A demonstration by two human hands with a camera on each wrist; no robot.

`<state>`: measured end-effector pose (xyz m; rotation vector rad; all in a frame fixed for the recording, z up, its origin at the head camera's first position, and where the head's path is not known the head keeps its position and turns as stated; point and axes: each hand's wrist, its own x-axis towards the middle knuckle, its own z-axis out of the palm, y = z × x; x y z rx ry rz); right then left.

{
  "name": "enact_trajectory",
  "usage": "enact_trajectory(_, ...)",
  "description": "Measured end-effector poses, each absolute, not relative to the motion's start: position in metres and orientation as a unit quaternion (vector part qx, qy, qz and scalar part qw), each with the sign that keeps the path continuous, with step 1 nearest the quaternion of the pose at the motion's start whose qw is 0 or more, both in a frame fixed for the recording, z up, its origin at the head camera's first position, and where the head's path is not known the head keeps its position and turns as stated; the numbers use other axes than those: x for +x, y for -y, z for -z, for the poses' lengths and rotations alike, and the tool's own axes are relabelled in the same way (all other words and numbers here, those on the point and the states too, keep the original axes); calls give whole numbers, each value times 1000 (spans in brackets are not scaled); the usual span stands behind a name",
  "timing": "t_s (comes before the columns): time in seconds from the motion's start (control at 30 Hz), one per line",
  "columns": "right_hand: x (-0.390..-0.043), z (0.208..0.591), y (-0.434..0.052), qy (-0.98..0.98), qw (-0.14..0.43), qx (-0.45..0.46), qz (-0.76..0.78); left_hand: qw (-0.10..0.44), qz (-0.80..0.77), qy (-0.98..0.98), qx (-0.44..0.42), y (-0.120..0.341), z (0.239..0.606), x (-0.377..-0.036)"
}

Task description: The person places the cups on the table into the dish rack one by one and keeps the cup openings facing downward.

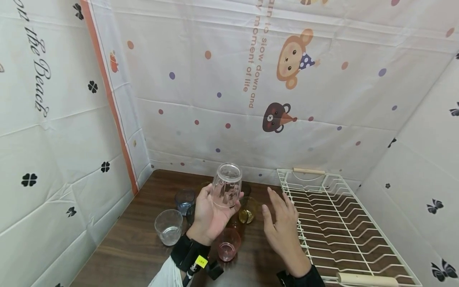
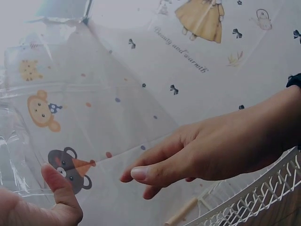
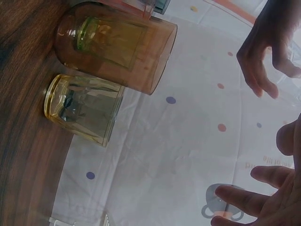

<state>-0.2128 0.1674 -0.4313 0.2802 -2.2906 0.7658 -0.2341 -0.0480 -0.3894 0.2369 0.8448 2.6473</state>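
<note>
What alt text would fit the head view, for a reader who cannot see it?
The left hand holds a clear cup upside down above coloured cups on a wooden table. The right hand is open beside it, next to a white wire rack.

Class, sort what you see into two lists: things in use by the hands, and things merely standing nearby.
In use:
clear cup, held upside down in left hand
right hand, open beside it
rack

Standing by:
pink cup
clear glass
blue glass
yellow glass
table

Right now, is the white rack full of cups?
No, the white rack holds nothing; the cups stand on the table.
</note>
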Motion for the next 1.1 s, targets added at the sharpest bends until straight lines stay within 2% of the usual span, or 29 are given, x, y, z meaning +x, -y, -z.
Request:
enact_trajectory(0.33,-205,421,-162,882,344,121,-299,181,-937,-291,72,43,393,-235)
enact_trajectory(0.47,-200,405,-157,877,346,155,-295,187,-937,-289,68,42,392,-236)
enact_trajectory(0.77,-199,365,-134,879,314,228,-278,193,-939,-274,78,44,390,-235)
enact_trajectory(0.9,-203,359,-124,879,302,243,-278,196,-943,-257,83,43,390,-233)
enact_trajectory(1.1,-208,359,-118,871,315,253,-280,201,-943,-253,74,41,390,-230)
